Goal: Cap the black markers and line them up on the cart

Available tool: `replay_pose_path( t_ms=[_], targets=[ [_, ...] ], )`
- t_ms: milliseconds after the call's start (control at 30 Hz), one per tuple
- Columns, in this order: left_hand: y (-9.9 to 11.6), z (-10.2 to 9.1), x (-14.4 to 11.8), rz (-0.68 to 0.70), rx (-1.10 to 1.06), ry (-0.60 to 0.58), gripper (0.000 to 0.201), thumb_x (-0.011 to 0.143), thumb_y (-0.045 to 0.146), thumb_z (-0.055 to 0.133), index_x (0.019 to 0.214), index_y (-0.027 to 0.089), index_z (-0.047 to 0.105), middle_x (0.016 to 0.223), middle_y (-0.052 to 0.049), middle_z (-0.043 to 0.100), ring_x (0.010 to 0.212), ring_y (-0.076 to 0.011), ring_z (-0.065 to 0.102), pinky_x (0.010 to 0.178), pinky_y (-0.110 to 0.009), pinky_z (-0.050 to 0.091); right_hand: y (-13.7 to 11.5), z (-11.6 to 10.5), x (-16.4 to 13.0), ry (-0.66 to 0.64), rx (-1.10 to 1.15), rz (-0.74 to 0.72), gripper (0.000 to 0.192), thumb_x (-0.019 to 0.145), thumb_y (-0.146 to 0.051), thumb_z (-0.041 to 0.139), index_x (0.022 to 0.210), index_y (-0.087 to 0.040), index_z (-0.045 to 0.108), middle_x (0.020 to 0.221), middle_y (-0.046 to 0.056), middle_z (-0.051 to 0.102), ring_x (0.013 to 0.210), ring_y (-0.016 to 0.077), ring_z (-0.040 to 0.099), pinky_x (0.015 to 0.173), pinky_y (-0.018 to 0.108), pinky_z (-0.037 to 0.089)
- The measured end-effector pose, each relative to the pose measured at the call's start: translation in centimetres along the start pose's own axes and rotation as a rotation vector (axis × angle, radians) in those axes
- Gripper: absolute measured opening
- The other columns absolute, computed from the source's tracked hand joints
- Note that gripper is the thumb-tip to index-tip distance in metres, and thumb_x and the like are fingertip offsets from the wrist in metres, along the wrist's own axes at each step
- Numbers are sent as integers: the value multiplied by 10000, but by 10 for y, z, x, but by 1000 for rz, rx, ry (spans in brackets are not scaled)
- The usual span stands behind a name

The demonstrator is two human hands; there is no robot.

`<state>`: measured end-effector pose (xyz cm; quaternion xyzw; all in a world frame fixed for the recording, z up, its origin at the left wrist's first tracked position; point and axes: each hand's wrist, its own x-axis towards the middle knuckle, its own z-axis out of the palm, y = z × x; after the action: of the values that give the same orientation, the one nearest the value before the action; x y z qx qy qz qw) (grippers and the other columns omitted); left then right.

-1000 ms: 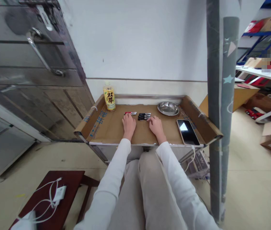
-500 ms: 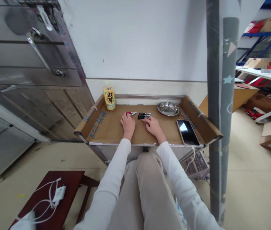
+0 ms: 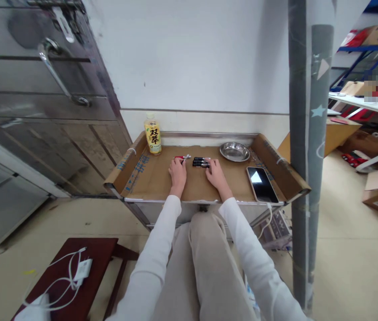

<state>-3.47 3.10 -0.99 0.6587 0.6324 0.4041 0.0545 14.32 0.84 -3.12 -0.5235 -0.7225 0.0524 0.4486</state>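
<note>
Several black marker pens [image 3: 200, 162] lie side by side in a small stack at the middle of the cardboard-lined tray table [image 3: 149, 183]. My right hand [image 3: 217, 174] has its curled fingers against their right ends. To the left, my left hand [image 3: 177, 174] is closed, with a dark, thin pen-like piece at its fingertips. Just beyond those fingers are red marker pens [image 3: 179, 157] with pale tips, partly hidden by the hand. How many red ones there are I cannot tell.
A yellow-labelled drink bottle [image 3: 153, 138] stands at the back left. A round metal dish [image 3: 234, 152] sits at the back right, with a smartphone [image 3: 262, 184] in front of it. A grey wrapped pole [image 3: 304, 156] rises beside the table's right end. Low left is a stool [image 3: 102, 254] with cables.
My left fingers have drawn together, and a dark piece now shows at their tips. My right hand has shifted slightly right, to the ends of the black marker pens.
</note>
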Motion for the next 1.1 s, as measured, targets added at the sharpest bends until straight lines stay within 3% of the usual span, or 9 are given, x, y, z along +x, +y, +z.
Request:
replay_pose_path(
  t_ms=[133, 233, 300, 500, 700, 933, 1100],
  targets=[
    [3, -5, -3, 419, -256, -100, 166, 976, 296, 463, 1055, 202, 573, 1076, -77, 588, 1031, -183, 603, 930, -324, 486, -5, -4, 1, -6, 85, -49, 643, 828, -122, 486, 1448, -220, 346, 1264, 129, 446, 1180, 238, 501, 1058, 435, 418],
    [11, -9, -10, 603, -236, -136, 218, 973, 358, 468, 1085, 215, 590, 1061, -62, 571, 992, -173, 617, 921, -314, 498, -5, -4, 1, -39, 113, -86, 564, 826, -122, 501, 1378, -215, 440, 1212, 121, 490, 1154, 236, 517, 1044, 426, 431],
    [15, -10, -14, 655, -246, -136, 245, 974, 371, 460, 1121, 219, 584, 1073, -64, 568, 1015, -170, 618, 943, -312, 497, -3, -2, 1, -55, 140, -92, 447, 835, -121, 486, 1271, -209, 528, 1167, 115, 523, 1086, 228, 550, 997, 414, 464],
    [15, -8, -12, 624, -328, -32, 331, 969, 372, 474, 1267, 234, 510, 1189, -89, 595, 1113, -177, 604, 1031, -355, 476, 0, 4, 3, -67, 206, -106, 315, 841, -120, 454, 1112, -195, 597, 1107, 104, 603, 965, 205, 586, 894, 381, 497],
    [18, -13, -13, 572, -342, -45, 266, 991, 326, 431, 1208, 244, 562, 1172, -74, 630, 1155, -175, 590, 1061, -359, 451, -3, 1, 3, -99, 188, -64, 343, 810, -122, 460, 1120, -182, 596, 1086, 104, 622, 940, 197, 580, 867, 354, 487],
    [14, -13, -9, 449, -415, 49, 268, 994, 341, 416, 1177, 207, 560, 1150, -98, 614, 1095, -171, 606, 950, -328, 519, -5, -1, 3, -93, 190, -4, 235, 839, -179, 497, 1027, -188, 639, 959, 76, 616, 790, 177, 573, 781, 325, 493],
    [14, -16, -8, 404, -455, 118, 243, 992, 337, 425, 1128, 193, 565, 1111, -98, 617, 1034, -162, 614, 893, -307, 537, -7, -2, 3, -86, 189, 1, 194, 878, -228, 498, 975, -180, 659, 998, 91, 623, 800, 175, 590, 789, 325, 492]
  ],
)
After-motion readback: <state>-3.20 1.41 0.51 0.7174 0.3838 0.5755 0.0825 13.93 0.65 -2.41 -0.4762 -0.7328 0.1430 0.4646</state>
